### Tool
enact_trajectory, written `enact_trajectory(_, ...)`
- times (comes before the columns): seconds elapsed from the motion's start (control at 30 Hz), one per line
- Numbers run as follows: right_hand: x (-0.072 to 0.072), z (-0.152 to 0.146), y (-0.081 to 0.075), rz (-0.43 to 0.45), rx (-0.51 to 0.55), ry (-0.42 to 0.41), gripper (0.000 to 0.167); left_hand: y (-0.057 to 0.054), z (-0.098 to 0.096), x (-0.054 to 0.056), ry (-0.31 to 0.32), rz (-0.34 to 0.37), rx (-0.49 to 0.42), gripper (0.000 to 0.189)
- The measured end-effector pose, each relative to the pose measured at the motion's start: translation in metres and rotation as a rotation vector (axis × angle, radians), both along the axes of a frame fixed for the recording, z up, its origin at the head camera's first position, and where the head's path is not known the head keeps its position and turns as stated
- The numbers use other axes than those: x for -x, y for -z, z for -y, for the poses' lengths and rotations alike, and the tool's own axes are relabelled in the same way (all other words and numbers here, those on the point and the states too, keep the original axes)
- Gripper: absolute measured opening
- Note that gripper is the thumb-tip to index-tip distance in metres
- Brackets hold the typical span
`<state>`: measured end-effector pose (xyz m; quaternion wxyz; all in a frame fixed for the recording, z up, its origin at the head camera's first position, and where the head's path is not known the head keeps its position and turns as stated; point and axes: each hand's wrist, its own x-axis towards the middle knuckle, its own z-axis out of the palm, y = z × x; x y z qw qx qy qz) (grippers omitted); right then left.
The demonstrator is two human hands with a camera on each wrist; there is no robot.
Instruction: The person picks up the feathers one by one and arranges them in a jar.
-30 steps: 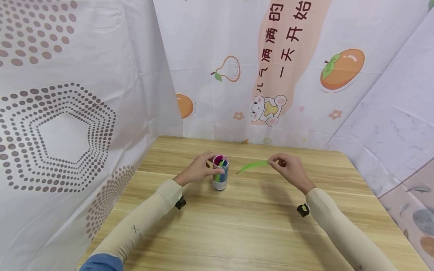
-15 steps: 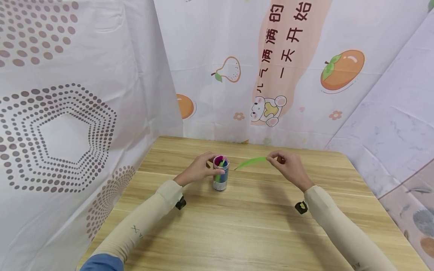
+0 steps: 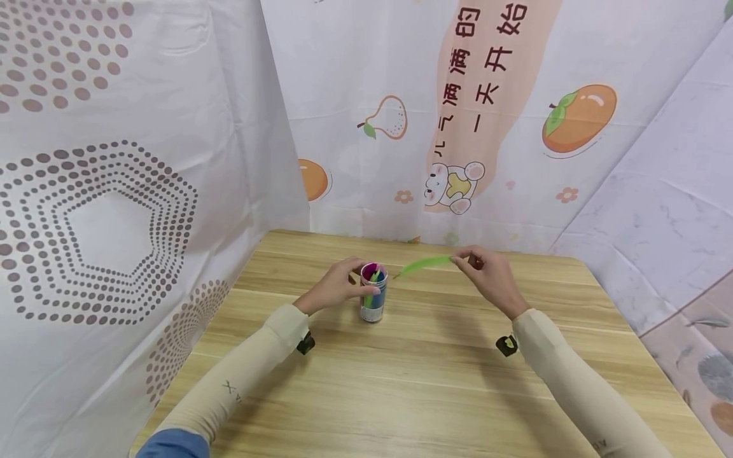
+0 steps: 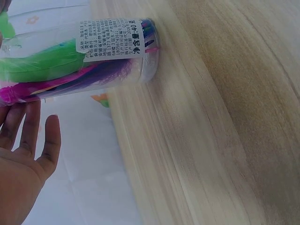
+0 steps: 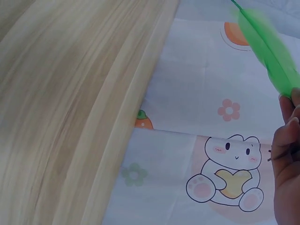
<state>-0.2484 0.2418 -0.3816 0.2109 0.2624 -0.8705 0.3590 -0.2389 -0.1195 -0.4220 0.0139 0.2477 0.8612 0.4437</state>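
Observation:
A clear plastic jar (image 3: pixel 373 300) stands upright on the table, holding green, magenta and blue-purple feathers; a white printed label (image 4: pixel 112 40) shows on its side in the left wrist view. My left hand (image 3: pixel 336 287) grips the jar near its top, thumb in front and fingers behind. In the right wrist view, a bright green feather (image 5: pixel 268 49) is pinched at its tip by my right hand (image 3: pixel 483 272). Its bare quill end points left in the head view, at about the height of the jar's rim and a little to the right of it.
The wooden table (image 3: pixel 389 394) ends at a white printed curtain (image 3: pixel 343 210) along its back edge. A dotted curtain (image 3: pixel 114 229) hangs on the left side, and a marbled sheet (image 3: pixel 664 210) on the right. A small black device (image 3: pixel 506 345) sits at the right wrist.
My right hand has risen slightly and moved away, bringing the green feather's quill end up and left toward the jar's rim. The left hand and jar have stayed put.

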Motion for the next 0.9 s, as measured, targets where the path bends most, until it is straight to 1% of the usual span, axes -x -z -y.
enact_trajectory(0.23, 0.0, 0.004, -0.005, -0.034, 0.04, -0.011, 0.01, 0.0, 0.001, 0.0, -0.004, -0.004, 0.005, 0.053)
enact_trajectory(0.43, 0.001, 0.008, -0.009, -0.044, 0.072, -0.025, 0.009, 0.001, 0.002, 0.0, -0.001, -0.009, 0.006, 0.053)
enact_trajectory(0.57, 0.001, 0.014, -0.013, -0.058, 0.075, -0.038, 0.009, 0.001, 0.003, 0.001, -0.001, -0.017, 0.006, 0.053)
enact_trajectory(0.9, 0.001, 0.018, -0.015, -0.085, 0.092, -0.055, 0.009, 0.001, 0.001, 0.0, 0.002, -0.001, 0.006, 0.055)
